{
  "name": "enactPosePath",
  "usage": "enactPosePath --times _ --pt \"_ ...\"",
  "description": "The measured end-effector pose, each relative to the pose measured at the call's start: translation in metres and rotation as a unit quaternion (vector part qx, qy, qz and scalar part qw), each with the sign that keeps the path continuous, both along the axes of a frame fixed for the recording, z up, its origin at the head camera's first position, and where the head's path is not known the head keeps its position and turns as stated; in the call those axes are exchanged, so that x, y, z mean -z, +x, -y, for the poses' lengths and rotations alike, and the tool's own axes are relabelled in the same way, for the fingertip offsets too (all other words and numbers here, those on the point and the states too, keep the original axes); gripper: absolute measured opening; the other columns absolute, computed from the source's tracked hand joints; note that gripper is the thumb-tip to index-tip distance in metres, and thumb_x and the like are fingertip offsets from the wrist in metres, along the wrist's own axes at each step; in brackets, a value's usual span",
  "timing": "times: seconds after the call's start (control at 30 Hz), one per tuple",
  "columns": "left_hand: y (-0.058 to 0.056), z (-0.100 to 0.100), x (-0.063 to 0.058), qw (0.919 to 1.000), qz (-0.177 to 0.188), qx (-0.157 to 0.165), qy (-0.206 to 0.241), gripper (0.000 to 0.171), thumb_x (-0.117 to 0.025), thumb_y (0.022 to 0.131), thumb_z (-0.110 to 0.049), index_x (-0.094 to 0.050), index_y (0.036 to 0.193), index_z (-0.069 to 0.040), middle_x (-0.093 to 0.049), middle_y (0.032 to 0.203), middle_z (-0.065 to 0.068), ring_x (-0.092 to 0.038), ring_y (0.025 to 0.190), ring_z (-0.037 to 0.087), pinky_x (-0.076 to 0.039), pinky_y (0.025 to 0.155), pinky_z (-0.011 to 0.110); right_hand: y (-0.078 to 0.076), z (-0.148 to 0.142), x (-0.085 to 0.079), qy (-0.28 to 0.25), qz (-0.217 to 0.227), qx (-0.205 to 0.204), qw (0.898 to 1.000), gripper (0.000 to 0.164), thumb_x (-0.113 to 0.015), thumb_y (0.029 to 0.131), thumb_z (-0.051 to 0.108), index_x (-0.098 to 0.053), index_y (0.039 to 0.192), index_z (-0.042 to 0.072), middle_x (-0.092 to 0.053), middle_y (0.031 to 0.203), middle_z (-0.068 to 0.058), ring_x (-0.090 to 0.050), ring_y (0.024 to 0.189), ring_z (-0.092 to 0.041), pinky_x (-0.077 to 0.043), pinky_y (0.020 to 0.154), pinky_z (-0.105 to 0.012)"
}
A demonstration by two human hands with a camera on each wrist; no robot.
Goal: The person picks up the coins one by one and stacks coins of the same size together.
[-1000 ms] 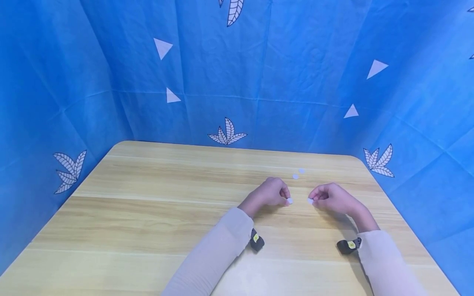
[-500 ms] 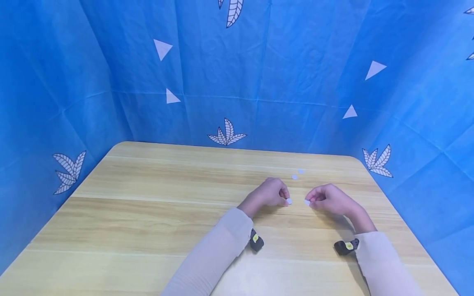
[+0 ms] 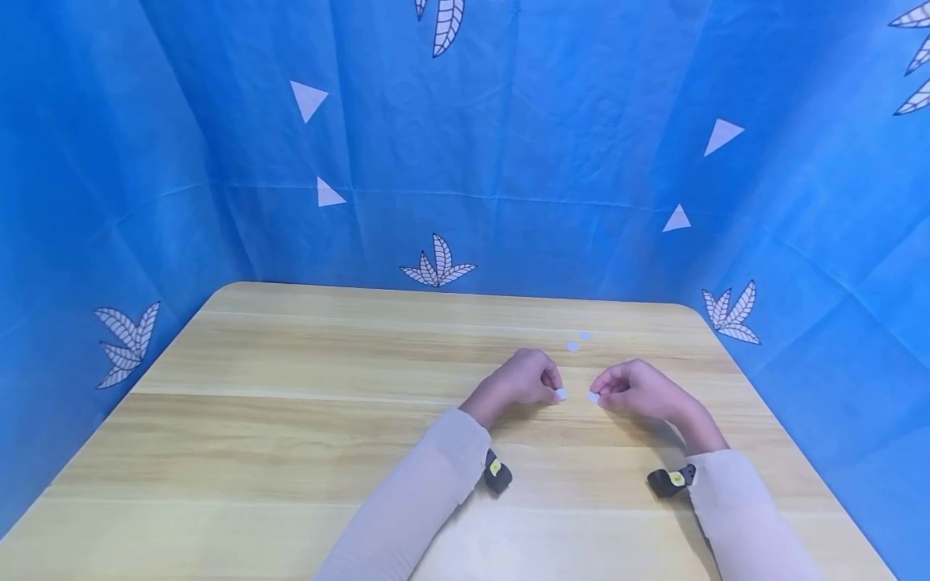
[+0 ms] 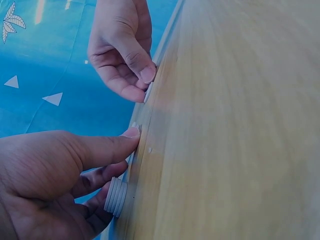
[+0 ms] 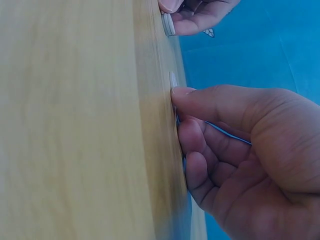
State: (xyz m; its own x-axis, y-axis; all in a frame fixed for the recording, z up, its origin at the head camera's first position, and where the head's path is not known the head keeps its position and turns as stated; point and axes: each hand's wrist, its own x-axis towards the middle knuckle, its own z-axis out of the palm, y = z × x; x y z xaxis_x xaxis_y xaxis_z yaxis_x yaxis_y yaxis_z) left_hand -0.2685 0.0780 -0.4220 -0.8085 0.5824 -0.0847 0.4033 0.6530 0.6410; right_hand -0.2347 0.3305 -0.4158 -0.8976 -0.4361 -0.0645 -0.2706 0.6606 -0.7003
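In the head view my left hand (image 3: 519,378) pinches small, thin white discs (image 3: 561,394) between thumb and fingertips, low over the wooden table. Seen from the right wrist, they form a short stack (image 5: 168,25). The left wrist view shows another stack of several white discs (image 4: 116,196) by the lower curled fingers of that hand. Opposite, my right hand (image 3: 643,391) pinches a white disc (image 3: 593,397) by thumb and fingers, facing the left hand's discs across a narrow gap. Its edge (image 5: 173,79) shows past the right thumb tip.
Two similar flat white discs lie on the table beyond the hands, a nearer disc (image 3: 572,347) and a farther disc (image 3: 585,336). The wooden table (image 3: 254,452) has rounded far corners. A blue patterned curtain (image 3: 436,145) surrounds its back and sides.
My right hand has moved a little left with its disc, narrowing the gap to the left hand. The left hand keeps its place and grip. The whole head view has shifted slightly.
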Motion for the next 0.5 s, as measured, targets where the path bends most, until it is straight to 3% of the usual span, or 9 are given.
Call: enactPosePath --times 0.5 --pt "-0.0017 0.0007 0.0023 0.9996 -0.019 0.018 0.011 0.011 -0.085 0.086 -0.019 -0.075 0.089 -0.016 -0.065 0.08 -0.009 -0.058 0.077 0.008 -0.048 0.072 0.021 -0.0031 -0.0012 0.004 0.001 0.001 -0.005 1.0 0.015 -0.073 0.091 0.003 -0.073 0.106 0.002 -0.072 0.093 -0.004 -0.065 0.089 -0.02 -0.053 0.079 -0.026"
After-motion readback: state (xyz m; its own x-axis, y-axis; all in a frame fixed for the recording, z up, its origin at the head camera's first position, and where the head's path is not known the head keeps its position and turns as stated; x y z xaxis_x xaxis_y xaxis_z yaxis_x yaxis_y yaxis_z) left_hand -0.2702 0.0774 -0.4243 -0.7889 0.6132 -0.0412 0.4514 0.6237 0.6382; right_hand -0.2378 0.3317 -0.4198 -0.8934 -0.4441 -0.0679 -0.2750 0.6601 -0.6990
